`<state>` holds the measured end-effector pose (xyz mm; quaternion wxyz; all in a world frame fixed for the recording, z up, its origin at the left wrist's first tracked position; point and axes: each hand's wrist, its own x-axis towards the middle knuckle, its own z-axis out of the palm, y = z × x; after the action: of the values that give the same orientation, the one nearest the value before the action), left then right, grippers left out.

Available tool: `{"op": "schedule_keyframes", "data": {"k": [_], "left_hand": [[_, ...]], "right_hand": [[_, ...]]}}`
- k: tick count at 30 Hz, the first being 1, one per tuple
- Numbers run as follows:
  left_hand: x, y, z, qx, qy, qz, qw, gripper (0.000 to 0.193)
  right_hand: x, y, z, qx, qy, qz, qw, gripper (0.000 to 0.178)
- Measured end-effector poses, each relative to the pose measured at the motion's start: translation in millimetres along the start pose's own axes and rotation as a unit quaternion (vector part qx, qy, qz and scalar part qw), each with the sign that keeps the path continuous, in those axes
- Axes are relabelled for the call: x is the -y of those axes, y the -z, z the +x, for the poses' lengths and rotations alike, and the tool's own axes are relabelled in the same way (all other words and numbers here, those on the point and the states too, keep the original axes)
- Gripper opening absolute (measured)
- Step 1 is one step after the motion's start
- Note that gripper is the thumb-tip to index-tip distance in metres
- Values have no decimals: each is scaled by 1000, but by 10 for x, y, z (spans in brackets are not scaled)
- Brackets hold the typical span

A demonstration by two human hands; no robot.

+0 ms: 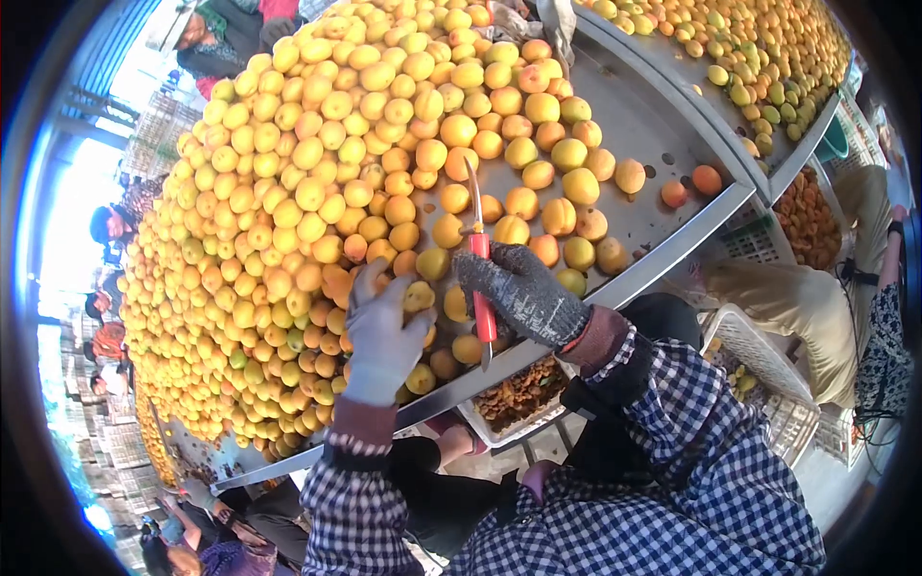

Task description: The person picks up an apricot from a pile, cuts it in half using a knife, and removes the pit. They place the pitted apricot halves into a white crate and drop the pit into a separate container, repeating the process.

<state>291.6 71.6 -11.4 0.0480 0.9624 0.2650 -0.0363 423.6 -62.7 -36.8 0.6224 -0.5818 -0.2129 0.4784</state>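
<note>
My left hand, in a light grey glove, is at the near edge of a large heap of apricots. Its thumb and fingers curve around one yellow apricot. In a dark grey, worn glove, my right hand is closed around the red handle of a curved knife. The knife's thin blade points away from me, over the apricots, and a short metal tip sticks out of the handle's near end. Loose apricots lie on the metal table beyond and to the right of this hand.
The table's raised metal rim runs in front of me. Below it stands a crate of orange-brown pieces. At right are a white crate and a person's leg. Another apricot heap lies far right; more people sit at left.
</note>
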Motion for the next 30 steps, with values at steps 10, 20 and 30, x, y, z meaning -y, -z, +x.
{"op": "schedule_keyframes", "data": {"k": [10, 20, 30], "left_hand": [[-15, 373, -1519, -77, 74, -782, 614, 46], [-61, 93, -2176, -133, 231, -768, 583, 44], [-148, -79, -2417, -184, 192, -758, 595, 45]], "right_hand": [[-18, -194, -329, 30, 39, 147, 988, 26], [-221, -1143, -1692, 152, 82, -174, 970, 27], [-437, -1371, -1955, 157, 165, -230, 946, 26]]}}
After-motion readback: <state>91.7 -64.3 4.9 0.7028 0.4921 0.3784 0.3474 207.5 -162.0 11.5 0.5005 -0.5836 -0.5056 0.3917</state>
